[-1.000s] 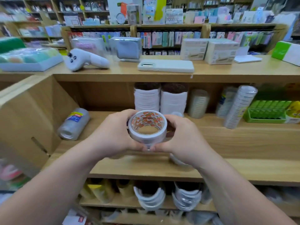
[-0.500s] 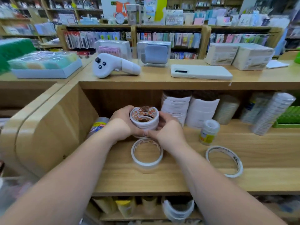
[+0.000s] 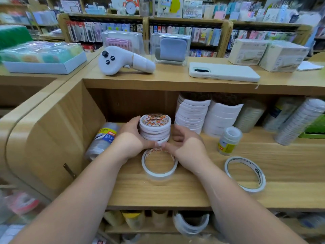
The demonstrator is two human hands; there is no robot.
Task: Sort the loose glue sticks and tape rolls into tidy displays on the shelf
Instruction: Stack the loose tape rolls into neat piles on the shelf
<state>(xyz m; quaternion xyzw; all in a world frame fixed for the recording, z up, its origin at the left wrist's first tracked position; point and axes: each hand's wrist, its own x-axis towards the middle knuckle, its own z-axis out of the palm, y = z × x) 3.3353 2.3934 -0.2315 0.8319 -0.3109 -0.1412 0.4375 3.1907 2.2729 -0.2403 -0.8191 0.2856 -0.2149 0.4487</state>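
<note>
The one wide-angle camera, worn on the head, looks forward and down from close above both forearms. The left hand [image 3: 131, 138] and right hand [image 3: 186, 147] sit mid-frame at a stack of white tape rolls [image 3: 155, 128] on the light wooden shelf [image 3: 211, 191]. Beyond them stand blurred wooden shop racks [image 3: 184, 22], well apart.
</note>
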